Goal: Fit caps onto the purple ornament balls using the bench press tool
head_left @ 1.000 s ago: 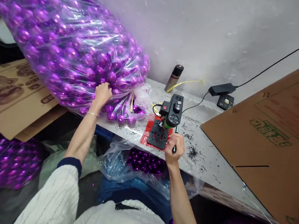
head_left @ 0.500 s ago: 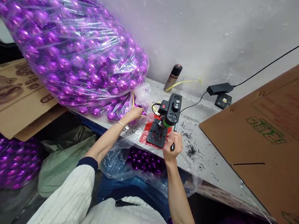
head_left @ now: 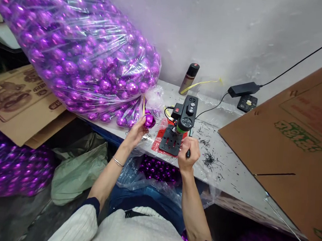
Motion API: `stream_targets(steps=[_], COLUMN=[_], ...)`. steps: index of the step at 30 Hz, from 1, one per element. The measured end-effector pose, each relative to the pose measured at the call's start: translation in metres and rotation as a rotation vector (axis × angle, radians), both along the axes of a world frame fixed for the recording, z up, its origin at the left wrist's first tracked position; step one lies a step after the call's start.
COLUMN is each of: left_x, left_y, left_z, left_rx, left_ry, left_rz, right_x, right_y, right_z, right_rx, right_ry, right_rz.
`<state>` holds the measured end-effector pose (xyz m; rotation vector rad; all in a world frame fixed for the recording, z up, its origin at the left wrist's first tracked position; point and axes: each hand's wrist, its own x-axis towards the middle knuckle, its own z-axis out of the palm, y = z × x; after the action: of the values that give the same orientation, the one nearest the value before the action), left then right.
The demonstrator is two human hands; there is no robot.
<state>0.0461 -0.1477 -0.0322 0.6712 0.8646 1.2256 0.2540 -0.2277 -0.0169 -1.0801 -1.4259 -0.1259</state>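
A shiny purple faceted bauble (head_left: 149, 121) is gripped in the fingers of my left hand (head_left: 137, 132), in front of the mouth of a big clear bag. My right hand (head_left: 188, 154) is closed round a slim black-handled tool (head_left: 188, 153) with a pale shaft; its exact kind I cannot tell. This fist is just right of a small black machine (head_left: 189, 111) with round grilles, a red switch and a green ring. Under the machine's head lies its slotted black base plate (head_left: 170, 141), on a red sheet (head_left: 156, 144).
The clear bag of purple baubles (head_left: 98, 63) leans over the left of the table (head_left: 229, 170). A spray can (head_left: 189, 79), a black power adapter (head_left: 243, 90) and scattered black bits (head_left: 209, 159) surround the machine. A cardboard box (head_left: 292, 156) stands at right. More baubles (head_left: 159, 169) sit below the table edge.
My left hand has drawn back from the bag's mouth and turned, so the purple bauble in its fingers now shows. My right hand stays closed on the tool beside the machine.
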Motion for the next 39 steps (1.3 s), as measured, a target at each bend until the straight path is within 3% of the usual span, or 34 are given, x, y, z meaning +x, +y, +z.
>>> stream_targets(steps=[4, 7, 12, 18, 24, 29, 39], left_x=[0.033, 0.058, 0.083, 0.089, 0.095, 0.100, 0.103], left_y=[-0.024, -0.028, -0.022, -0.015, -0.017, -0.024, -0.023], left_z=[-0.025, -0.043, -0.065, -0.077, -0.091, -0.097, -0.084], left_rx=[-0.159, -0.155, 0.126, 0.389, 0.689, 0.795, 0.638], left_ry=[-0.139, -0.065, 0.271, 0.794, 0.966, 0.984, 0.936], left_rz=[-0.060, -0.010, -0.024, -0.045, 0.023, 0.030, -0.054], right_x=[0.004, 0.007, 0.008, 0.009, 0.010, 0.010, 0.007], right_y=[0.002, 0.006, 0.009, 0.006, 0.003, 0.000, -0.004], right_z=[0.019, 0.033, 0.046, 0.044, 0.039, 0.035, 0.018], right_rx=[-0.023, -0.026, -0.042, -0.040, -0.035, -0.058, -0.046], right_ry=[-0.031, -0.059, -0.106, -0.153, -0.164, -0.162, -0.128], right_rz=[-0.003, -0.033, -0.086, -0.076, -0.046, -0.026, -0.030])
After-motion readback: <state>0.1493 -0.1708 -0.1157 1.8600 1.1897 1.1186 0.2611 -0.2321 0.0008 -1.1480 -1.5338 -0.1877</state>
